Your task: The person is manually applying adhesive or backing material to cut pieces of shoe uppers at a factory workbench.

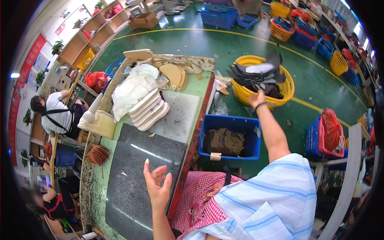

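My right hand (258, 99) reaches out to a yellow plastic basket (240, 96) on the floor. Its fingers close on the near end of a bundle of black and grey flat cut pieces (270, 72), held above the basket and blurred at its edges. More dark pieces (274, 91) lie inside the basket. My left hand (158, 182) hovers palm up, fingers apart and holding nothing, over a dark stone slab (136, 160) on the workbench. Beyond that slab stand stacked cream-coloured pads (150, 110) and a pile of white sheets (134, 90).
A blue bin (236, 154) with brown scraps stands beside the bench, near my right arm. Reddish-brown strips (97, 155) and a cream glue pot (98, 122) sit along the bench's left edge. Tan pads (175, 76) lie at its far end. Co-workers sit at left.
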`<state>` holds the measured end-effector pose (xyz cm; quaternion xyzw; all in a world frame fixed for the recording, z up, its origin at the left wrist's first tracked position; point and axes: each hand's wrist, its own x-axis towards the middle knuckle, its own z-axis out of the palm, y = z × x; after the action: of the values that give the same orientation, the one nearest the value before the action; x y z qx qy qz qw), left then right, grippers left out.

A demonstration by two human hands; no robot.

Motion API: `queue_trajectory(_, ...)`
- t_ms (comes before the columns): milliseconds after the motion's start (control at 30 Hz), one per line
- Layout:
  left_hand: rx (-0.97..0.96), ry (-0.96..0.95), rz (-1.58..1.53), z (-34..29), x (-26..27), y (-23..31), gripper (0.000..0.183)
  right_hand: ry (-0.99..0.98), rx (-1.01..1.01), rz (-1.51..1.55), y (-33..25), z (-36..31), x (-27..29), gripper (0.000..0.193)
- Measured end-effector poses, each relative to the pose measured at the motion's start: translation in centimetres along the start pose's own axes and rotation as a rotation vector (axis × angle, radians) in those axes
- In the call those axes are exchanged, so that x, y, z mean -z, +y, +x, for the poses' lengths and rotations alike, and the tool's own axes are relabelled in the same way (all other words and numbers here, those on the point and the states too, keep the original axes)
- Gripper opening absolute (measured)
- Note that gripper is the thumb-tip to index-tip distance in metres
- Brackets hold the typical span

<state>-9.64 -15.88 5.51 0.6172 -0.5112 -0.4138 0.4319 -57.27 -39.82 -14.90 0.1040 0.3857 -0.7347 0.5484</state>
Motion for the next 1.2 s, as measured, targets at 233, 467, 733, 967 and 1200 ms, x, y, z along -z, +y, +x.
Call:
queue_trajectory(233,0.061,0.613,0.044,-14.0,8.1,-5.1,0.072,-1.698,-0.657,-1.389,21.9,-25.0,-3.1,0.023)
queue_trajectory(467,0.660,1.595,0.956,-43.7,9.6,-7.6,0.067,-2.396,-1.389,-1.202,32.0,-47.3,-3.5,0.021)
queue_trajectory(733,1.571,2.182,0.343,-67.3,-11.4,-9.2,0.072,-2.845,-1.705,-1.047,38.0,-68.4,12.4,0.027)
queue_trajectory(967,1.212,1.883,-0.175,-72.7,-9.0,-17.2,0.056,-2.992,-1.291,-1.187,35.4,-78.8,23.3,0.066)
queue_trajectory(1200,0.826,1.968,-0.398,-72.2,-7.4,-19.2,0.029,-3.621,0.024,0.126,44.2,-77.5,23.1,0.048)
